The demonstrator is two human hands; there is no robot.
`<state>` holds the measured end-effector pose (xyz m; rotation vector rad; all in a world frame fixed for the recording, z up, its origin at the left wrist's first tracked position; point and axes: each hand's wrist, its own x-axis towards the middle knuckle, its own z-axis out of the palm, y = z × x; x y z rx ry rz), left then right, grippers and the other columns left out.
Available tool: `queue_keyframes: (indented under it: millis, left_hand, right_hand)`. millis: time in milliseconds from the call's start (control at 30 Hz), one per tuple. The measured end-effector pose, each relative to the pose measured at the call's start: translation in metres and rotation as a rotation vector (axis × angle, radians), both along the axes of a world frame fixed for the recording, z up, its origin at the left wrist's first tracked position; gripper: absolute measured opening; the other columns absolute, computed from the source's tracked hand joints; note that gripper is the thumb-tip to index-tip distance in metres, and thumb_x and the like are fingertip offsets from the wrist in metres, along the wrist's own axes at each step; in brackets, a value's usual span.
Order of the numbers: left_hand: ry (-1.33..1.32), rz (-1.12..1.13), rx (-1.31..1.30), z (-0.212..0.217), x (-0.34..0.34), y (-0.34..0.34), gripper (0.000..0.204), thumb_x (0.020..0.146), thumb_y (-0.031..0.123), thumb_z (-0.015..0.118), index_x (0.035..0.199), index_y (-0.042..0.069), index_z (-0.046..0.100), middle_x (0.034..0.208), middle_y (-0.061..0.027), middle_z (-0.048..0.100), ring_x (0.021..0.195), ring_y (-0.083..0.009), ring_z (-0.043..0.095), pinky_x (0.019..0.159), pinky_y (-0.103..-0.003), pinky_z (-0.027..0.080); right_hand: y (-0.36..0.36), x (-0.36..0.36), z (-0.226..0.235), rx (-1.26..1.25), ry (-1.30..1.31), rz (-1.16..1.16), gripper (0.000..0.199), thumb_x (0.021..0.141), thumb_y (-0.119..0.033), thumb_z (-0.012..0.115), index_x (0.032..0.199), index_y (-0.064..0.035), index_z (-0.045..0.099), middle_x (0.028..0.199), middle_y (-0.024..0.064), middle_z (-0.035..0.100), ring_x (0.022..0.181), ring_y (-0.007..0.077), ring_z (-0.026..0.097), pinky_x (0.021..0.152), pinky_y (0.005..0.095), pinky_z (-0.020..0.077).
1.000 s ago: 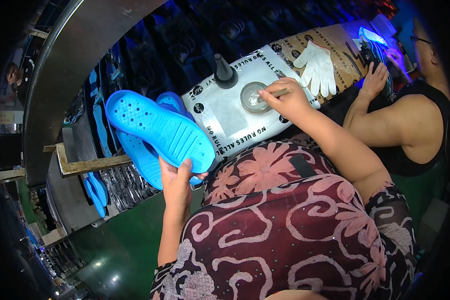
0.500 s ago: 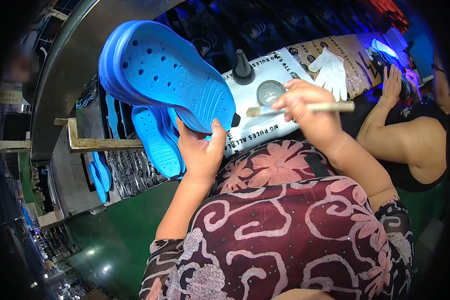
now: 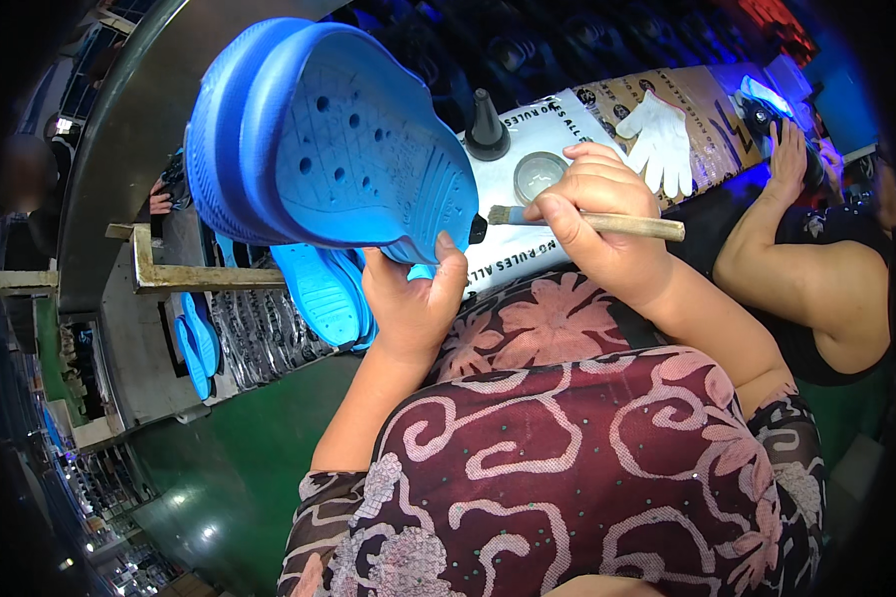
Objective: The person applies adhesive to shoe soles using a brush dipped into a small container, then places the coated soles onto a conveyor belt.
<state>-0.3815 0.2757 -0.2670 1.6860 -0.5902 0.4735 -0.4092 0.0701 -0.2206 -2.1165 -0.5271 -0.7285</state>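
A thick blue shoe sole (image 3: 368,144) with small round holes is tilted up in my left hand (image 3: 413,298). My thumb presses on its near end, beside a small black tab (image 3: 479,230); my other fingers are hidden behind it. My right hand (image 3: 607,214) is closed round a flat paintbrush (image 3: 639,226) with a wooden handle. The bristles point left, very near the tab; whether they touch the sole I cannot tell. Beyond the brush, a shallow round dish (image 3: 541,177) and a black cone-shaped piece (image 3: 486,124) stand on white printed wrapping (image 3: 528,244).
More blue soles (image 3: 319,289) lie behind my left hand, and others (image 3: 197,343) farther left. A wooden bar (image 3: 214,279) juts out beneath the held sole. A white glove (image 3: 657,144) rests on brown wrapping (image 3: 707,99). On the right, a co-worker's arm (image 3: 806,269) reaches forward.
My left hand has turned and raised the sole, so more of its ridged side shows. My right hand has shifted slightly left, and the bristles are now closer to the black tab.
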Motion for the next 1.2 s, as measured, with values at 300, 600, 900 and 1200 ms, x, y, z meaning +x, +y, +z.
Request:
queue_keyframes:
  millis: [300, 600, 900, 1200]
  left_hand:
    - [-0.075, 0.044, 0.034, -0.004, 0.0, -0.004, 0.047, 0.073, -0.006, 0.063, 0.115, -0.005, 0.042, 0.094, -0.0144, 0.062, 0.079, -0.0188, 0.063, 0.071, -0.029, 0.051]
    - [-0.108, 0.032, 0.149, 0.013, 0.003, -0.012, 0.02, 0.074, 0.0, 0.061, 0.094, -0.003, 0.061, 0.087, -0.0139, 0.063, 0.074, -0.026, 0.061, 0.067, -0.034, 0.049]
    - [-0.224, -0.025, 0.221, -0.001, 0.009, -0.015, 0.064, 0.079, -0.003, 0.055, 0.137, 0.001, 0.029, 0.132, -0.0161, 0.046, 0.119, -0.0261, 0.05, 0.101, -0.039, 0.039]
    - [-0.207, -0.015, 0.283, 0.011, 0.001, -0.008, 0.057, 0.077, -0.003, 0.057, 0.131, -0.001, 0.036, 0.125, -0.0159, 0.049, 0.114, -0.0259, 0.052, 0.098, -0.038, 0.04]
  right_hand:
    - [-0.003, 0.0, 0.0, -0.095, -0.042, -0.007, 0.01, 0.078, -0.017, 0.068, 0.071, -0.0096, 0.066, 0.061, 0.0022, 0.06, 0.06, 0.0196, 0.057, 0.079, 0.0383, 0.0439]
    - [-0.005, -0.004, -0.007, -0.046, 0.004, 0.041, 0.017, 0.08, -0.021, 0.067, 0.069, -0.0089, 0.068, 0.056, 0.0015, 0.056, 0.055, 0.0207, 0.053, 0.08, 0.0374, 0.0436]
    - [0.004, -0.006, -0.003, 0.04, -0.031, 0.05, 0.019, 0.079, -0.018, 0.069, 0.064, -0.0074, 0.064, 0.055, 0.0033, 0.057, 0.053, 0.0221, 0.053, 0.074, 0.0352, 0.0425]
    - [0.001, -0.004, -0.003, 0.081, -0.032, 0.039, 0.02, 0.081, -0.02, 0.066, 0.065, -0.0076, 0.065, 0.056, 0.003, 0.057, 0.055, 0.0205, 0.053, 0.066, 0.0337, 0.0396]
